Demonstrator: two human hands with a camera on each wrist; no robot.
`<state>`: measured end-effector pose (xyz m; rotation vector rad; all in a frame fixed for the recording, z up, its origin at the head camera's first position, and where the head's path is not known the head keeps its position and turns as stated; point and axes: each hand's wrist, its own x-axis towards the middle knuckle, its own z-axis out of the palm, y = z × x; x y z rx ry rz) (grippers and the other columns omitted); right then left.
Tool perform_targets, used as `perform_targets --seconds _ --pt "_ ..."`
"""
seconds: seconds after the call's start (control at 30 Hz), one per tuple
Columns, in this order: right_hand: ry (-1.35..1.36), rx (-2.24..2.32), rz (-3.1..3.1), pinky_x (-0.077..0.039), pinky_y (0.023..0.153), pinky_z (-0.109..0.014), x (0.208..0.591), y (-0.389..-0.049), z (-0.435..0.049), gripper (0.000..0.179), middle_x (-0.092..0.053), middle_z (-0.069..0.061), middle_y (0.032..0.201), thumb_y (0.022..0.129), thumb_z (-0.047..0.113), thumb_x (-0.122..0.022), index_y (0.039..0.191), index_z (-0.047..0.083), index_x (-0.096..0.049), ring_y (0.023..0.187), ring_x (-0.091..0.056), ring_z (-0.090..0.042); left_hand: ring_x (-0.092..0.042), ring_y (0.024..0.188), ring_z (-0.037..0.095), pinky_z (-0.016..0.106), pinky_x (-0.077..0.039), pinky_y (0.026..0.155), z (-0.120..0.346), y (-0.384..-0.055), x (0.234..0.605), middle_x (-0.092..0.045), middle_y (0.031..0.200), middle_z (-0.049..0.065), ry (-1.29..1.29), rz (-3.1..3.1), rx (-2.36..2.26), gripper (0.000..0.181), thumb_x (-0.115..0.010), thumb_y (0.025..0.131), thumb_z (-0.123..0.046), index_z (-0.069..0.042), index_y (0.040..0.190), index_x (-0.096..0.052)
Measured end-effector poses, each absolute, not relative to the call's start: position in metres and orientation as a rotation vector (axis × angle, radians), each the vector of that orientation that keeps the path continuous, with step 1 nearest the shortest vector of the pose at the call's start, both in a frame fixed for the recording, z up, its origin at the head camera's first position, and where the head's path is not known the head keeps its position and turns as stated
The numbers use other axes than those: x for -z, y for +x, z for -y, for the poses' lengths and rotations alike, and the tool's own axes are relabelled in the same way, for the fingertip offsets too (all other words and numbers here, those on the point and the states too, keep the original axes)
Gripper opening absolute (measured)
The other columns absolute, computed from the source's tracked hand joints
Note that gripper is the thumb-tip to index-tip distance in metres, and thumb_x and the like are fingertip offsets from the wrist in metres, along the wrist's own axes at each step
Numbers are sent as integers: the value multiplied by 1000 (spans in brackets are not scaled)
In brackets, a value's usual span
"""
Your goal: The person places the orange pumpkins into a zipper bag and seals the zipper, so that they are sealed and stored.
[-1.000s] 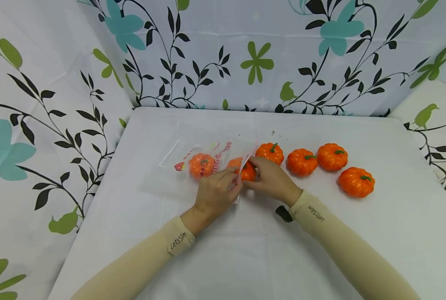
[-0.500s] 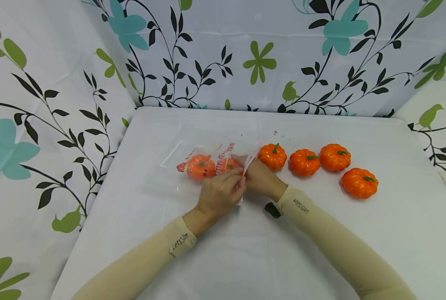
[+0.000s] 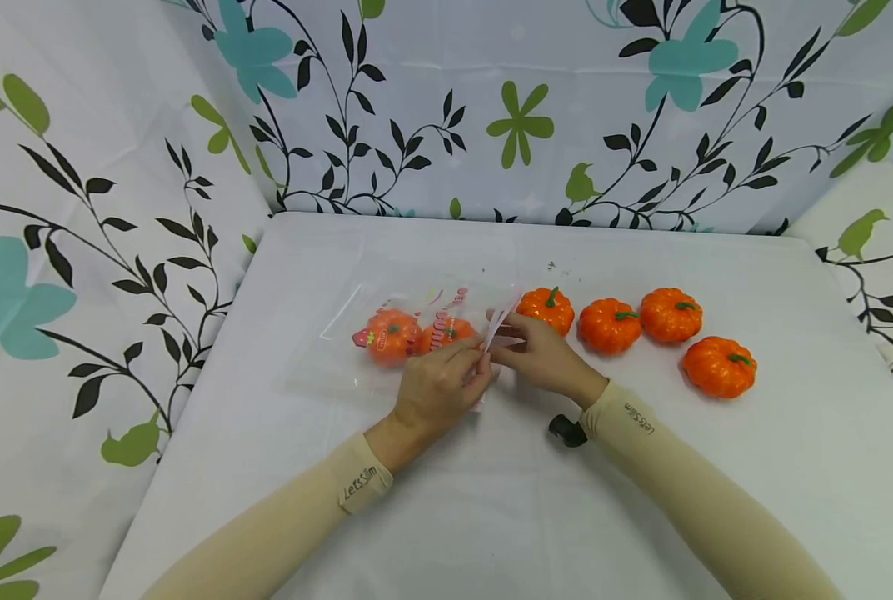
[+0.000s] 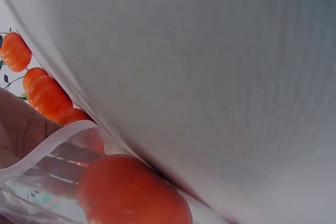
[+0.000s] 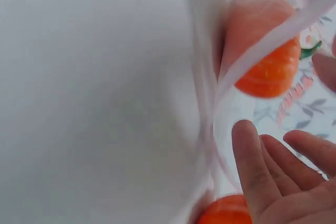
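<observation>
A clear plastic bag [image 3: 334, 342] with pink print lies on the white table, its mouth to the right. Inside are two small orange pumpkins [image 3: 392, 337], side by side; one pumpkin [image 4: 131, 192] shows large through the film in the left wrist view. My left hand [image 3: 441, 383] pinches the bag's edge at the mouth. Just right of that opening is my right hand [image 3: 544, 357], its loosely extended fingers [image 5: 247, 150] holding nothing. In the right wrist view the bag's pale rim crosses in front of a bagged pumpkin [image 5: 268, 74].
Several more orange pumpkins with green stems stand in a row to the right, from the nearest pumpkin [image 3: 548, 310] to the far right pumpkin [image 3: 720, 367]. A small black object [image 3: 567, 430] sits at the right wrist. Patterned cloth [image 3: 416, 50] hangs behind the table [image 3: 491, 533].
My right hand pushed a pumpkin leftward into the bag, then drew back out to the mouth without it. The two bagged pumpkins now sit closer together. My left hand kept its pinch.
</observation>
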<state>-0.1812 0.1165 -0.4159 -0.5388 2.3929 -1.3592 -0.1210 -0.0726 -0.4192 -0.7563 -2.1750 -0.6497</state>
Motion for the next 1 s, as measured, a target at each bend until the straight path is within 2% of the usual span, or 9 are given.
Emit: perform_targets --seconds 0.2,0.5,0.67,0.87,1.0 --pt "-548 1394 -2440 -55 94 -42 417 -178 -125 34 -70 -8 121 98 17 -68 128 2 -67 108 -68 -23 -76 81 20 29 -61 67 73 -123 419 -77 95 11 -736 2171 648 7 -71 84 -7 -2 83 -76" --pt "-671 1401 -2390 -57 86 -35 420 -176 -118 20 -72 -6 106 99 8 -62 115 2 -72 93 -66 -20 -75 90 18 28 -60 70 70 -122 418 -77 99 10 -754 2185 623 8 -73 86 -9 -3 84 -76" --pt "-711 1407 -2342 -55 82 -32 420 -177 -112 22 -72 -10 105 98 4 -59 115 -4 -71 89 -62 -21 -75 90 19 30 -61 71 71 -122 419 -77 100 9 -757 2170 610 8 -71 86 -8 -3 82 -76" --pt "-733 1442 -2223 -53 88 -33 425 -181 -107 31 -71 -16 112 95 -1 -53 120 -12 -66 94 -61 -20 -75 89 20 29 -61 71 73 -121 419 -76 101 10 -761 2173 638 10 -69 87 -7 -3 82 -76" --pt "-734 1473 -2129 -51 90 -31 429 -182 -103 36 -70 -17 111 92 -3 -48 122 -15 -63 93 -58 -20 -75 90 20 30 -60 74 74 -120 419 -76 102 10 -767 2178 668 8 -70 86 -7 -2 84 -76"
